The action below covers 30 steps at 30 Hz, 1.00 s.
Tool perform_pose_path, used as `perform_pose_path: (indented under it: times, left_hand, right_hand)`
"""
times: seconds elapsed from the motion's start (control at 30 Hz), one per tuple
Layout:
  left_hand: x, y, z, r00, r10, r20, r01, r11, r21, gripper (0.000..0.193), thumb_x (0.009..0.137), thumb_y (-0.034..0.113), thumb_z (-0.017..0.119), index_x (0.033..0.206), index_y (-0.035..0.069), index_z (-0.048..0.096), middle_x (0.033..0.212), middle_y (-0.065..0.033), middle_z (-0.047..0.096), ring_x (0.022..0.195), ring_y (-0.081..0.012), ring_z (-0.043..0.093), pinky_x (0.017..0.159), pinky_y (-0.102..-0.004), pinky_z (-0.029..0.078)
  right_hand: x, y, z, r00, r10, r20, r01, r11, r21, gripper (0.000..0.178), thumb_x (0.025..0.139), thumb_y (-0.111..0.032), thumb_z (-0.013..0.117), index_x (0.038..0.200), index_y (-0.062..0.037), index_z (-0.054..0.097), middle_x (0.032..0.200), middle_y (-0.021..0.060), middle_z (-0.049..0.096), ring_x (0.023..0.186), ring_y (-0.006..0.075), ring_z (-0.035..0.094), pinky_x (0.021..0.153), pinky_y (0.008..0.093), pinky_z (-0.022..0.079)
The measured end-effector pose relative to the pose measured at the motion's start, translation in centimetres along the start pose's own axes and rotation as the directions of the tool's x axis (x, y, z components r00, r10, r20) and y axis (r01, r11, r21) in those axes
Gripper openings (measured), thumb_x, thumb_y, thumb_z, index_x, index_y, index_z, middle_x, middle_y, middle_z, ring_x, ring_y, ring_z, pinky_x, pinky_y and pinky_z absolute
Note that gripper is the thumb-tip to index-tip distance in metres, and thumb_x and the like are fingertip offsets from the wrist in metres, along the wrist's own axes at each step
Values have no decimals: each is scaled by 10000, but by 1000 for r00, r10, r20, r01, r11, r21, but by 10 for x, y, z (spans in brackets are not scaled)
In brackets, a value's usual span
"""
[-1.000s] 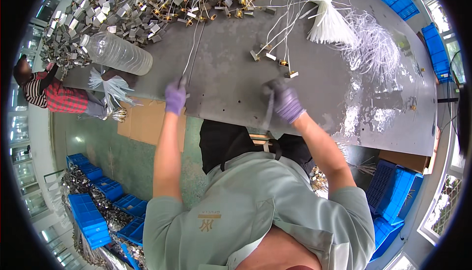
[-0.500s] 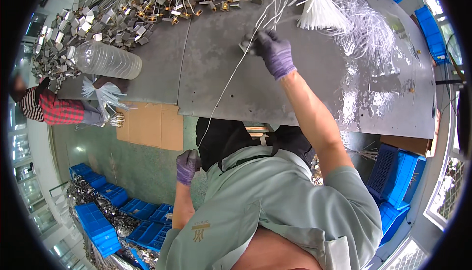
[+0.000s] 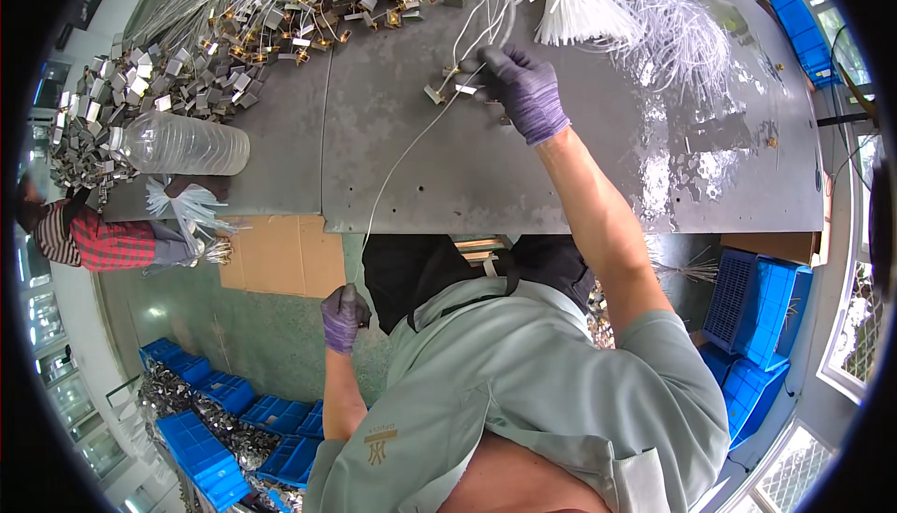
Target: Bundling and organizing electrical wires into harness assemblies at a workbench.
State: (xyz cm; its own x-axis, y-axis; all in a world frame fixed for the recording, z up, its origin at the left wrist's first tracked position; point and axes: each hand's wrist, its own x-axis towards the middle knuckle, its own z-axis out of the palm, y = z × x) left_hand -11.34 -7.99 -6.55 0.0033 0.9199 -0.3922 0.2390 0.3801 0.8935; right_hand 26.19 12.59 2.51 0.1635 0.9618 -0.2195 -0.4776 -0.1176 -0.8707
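My left hand [image 3: 345,318], in a purple-grey glove, hangs low beside my lap, fingers closed on the end of a thin white wire [image 3: 385,186]. That wire curves up over the table edge to my right hand [image 3: 520,92], gloved alike, above the grey tabletop. The right fingers are closed round white wires, though their tips are partly hidden. Small grey metal blocks with brass-coloured ends [image 3: 434,94] lie just left of the right fingertips. More wires run from that hand toward the back of the table.
A heap of metal blocks [image 3: 177,74] and wired parts covers the back left. Nearby lies a clear plastic bottle [image 3: 187,143]. White wire bundles [image 3: 579,4] sit at the back. Blue crates [image 3: 757,312] stand at both sides. Another person [image 3: 103,237] is at far left.
My left hand has moved slightly left and down, and the wire hangs in a looser curve. Metal blocks now show beside my right fingers. The whole view has shifted a little.
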Motion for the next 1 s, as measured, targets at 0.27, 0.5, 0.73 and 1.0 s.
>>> perform_pose_path:
  times: [0.27,0.5,0.73,1.0]
  left_hand:
    - [19,15,8,968,-106,227,111,994,-9,515,908,458,534,627,28,497,406,-29,372,333,-130,397,364,-278,330]
    - [33,9,8,965,-120,234,118,993,26,530,904,482,524,621,34,497,420,-29,383,345,-124,400,376,-273,338]
    - [36,33,21,967,47,249,-55,998,28,563,910,505,492,602,34,501,428,-26,418,366,-104,405,399,-253,343]
    - [52,78,44,945,-12,327,16,1000,-11,557,921,492,469,615,27,480,436,-61,430,385,-155,450,429,-284,407]
  right_hand:
    - [12,1,-14,998,-45,37,52,974,-221,285,895,-186,600,1057,49,595,875,147,687,640,189,666,594,273,549]
    - [-18,116,0,967,250,47,-207,881,-425,288,876,-264,610,933,14,659,706,72,635,634,132,611,607,304,495]
    - [-2,63,0,969,243,50,-217,926,-309,312,927,-271,533,1123,-31,570,747,100,661,630,195,671,528,269,542]
    - [-27,69,2,930,250,271,-210,963,-168,267,874,-146,627,1023,66,560,809,111,664,659,185,673,557,263,540]
